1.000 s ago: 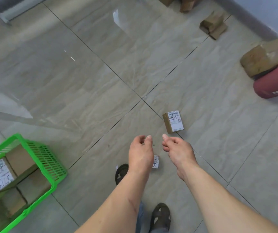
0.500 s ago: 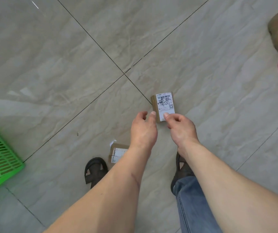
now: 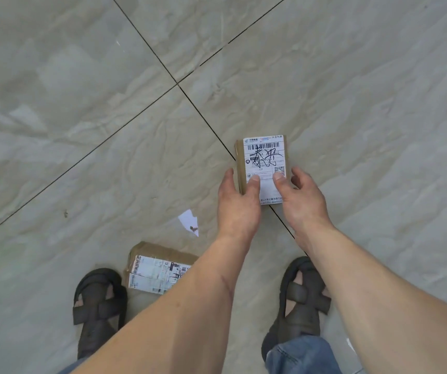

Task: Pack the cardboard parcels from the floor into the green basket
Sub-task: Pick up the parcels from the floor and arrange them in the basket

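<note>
A small cardboard parcel point(image 3: 265, 157) with a white shipping label and black handwriting lies on the floor tiles ahead of me. My left hand point(image 3: 237, 203) grips its left side, thumb on the label. My right hand point(image 3: 299, 201) grips its right side, thumb on the label too. A second, wider cardboard parcel point(image 3: 157, 268) with a white label lies on the floor between my feet, partly hidden by my left forearm. The green basket is out of view.
A torn scrap of white paper point(image 3: 189, 221) lies on the floor just left of my left wrist. My two feet in dark sandals point(image 3: 99, 306) stand on the grey tiles at the bottom of the view.
I have bent down closer to the floor. Both hands have reached forward and closed on the small parcel's sides. The green basket has slid out of view to the left.
</note>
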